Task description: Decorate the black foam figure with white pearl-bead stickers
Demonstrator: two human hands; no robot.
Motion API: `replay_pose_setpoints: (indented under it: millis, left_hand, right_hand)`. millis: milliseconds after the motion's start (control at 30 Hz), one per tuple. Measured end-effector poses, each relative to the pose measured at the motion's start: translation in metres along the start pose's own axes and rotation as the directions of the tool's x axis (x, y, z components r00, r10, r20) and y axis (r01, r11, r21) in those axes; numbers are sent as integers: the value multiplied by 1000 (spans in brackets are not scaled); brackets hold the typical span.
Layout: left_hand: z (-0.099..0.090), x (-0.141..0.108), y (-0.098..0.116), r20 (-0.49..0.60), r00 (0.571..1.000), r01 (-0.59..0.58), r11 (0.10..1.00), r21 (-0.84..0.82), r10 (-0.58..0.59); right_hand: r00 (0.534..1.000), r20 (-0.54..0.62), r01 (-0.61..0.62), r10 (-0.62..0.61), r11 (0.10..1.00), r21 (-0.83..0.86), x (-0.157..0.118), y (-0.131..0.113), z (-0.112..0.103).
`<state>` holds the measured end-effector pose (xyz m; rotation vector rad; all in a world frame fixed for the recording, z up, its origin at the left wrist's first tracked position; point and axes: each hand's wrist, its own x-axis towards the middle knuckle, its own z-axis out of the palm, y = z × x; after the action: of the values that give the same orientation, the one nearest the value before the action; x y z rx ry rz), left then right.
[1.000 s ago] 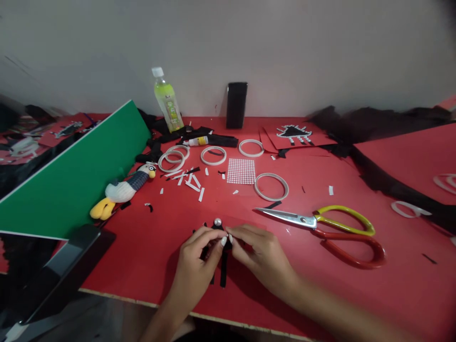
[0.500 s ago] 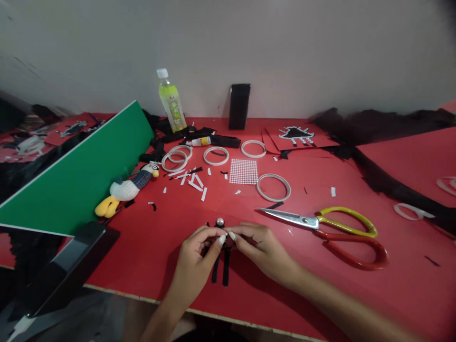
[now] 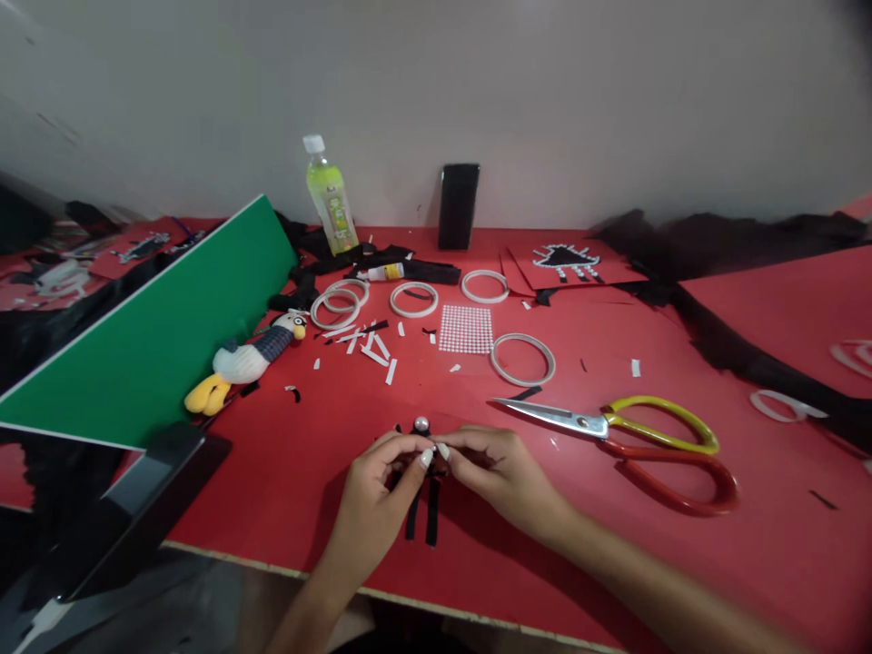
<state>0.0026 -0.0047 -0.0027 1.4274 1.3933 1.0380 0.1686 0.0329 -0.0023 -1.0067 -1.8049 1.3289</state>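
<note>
My left hand (image 3: 381,481) and my right hand (image 3: 500,472) meet fingertip to fingertip over a small black piece near the table's front edge. Both are closed in a pinch, and what lies between the fingertips is too small to make out. A large round pearl (image 3: 421,424) shows just beyond the fingers. Two black strips (image 3: 431,513) extend from under the hands toward the front edge. Much of the black piece is hidden by my fingers.
Scissors (image 3: 592,423) lie open to the right. Beyond the hands are a pearl sheet (image 3: 466,329), tape rolls (image 3: 523,360) and paper scraps (image 3: 374,348). A bird toy (image 3: 249,361) rests against a green board (image 3: 156,336) at left. A bottle (image 3: 332,204) and phone (image 3: 459,206) stand at the back.
The view has shifted very slightly. Both hands stay almost where they were, with their fingertips together.
</note>
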Motion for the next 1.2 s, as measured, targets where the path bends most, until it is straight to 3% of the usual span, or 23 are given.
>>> replay_pose_setpoints:
  millis: [400,1200]
  left_hand:
    - [0,1,-1,10,1000,-10,1000,13,10]
    - [-1,2,3,20,1000,23,996,-83,-21]
  right_hand:
    - [999,32,-3,3,1000,17,1,1,-3]
    - [979,102,-202,175,898,390,3,-3,-2]
